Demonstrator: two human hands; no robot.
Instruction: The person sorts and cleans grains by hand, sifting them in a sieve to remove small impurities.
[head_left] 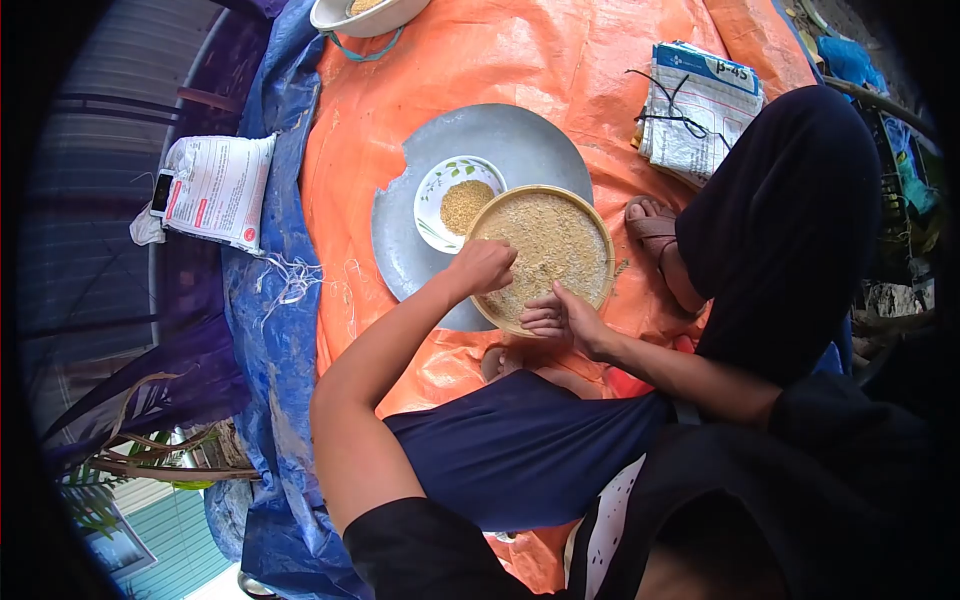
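Observation:
A round shallow tray (612, 268) with a tan rim holds a layer of pale brown grain (548, 240). My left hand (485, 268) is closed over the tray's left side, fingers curled in; whatever may be inside them is hidden. At the tray's near edge is my right hand (568, 318), its fingers partly bent and the thumb apart, with nothing visible held. Left of the tray, partly covered by it, a white bowl (432, 200) with a green leaf pattern contains golden grain (465, 205). Both rest on a round grey metal sheet (500, 130) with a broken left edge.
An orange tarp (380, 110) covers the ground, bordered by a blue tarp (275, 400). A white basin (375, 20) stands at the far end. Folded printed sacks (690, 115) lie right, near my sandalled foot (660, 240). A white printed bag (215, 190) is at left.

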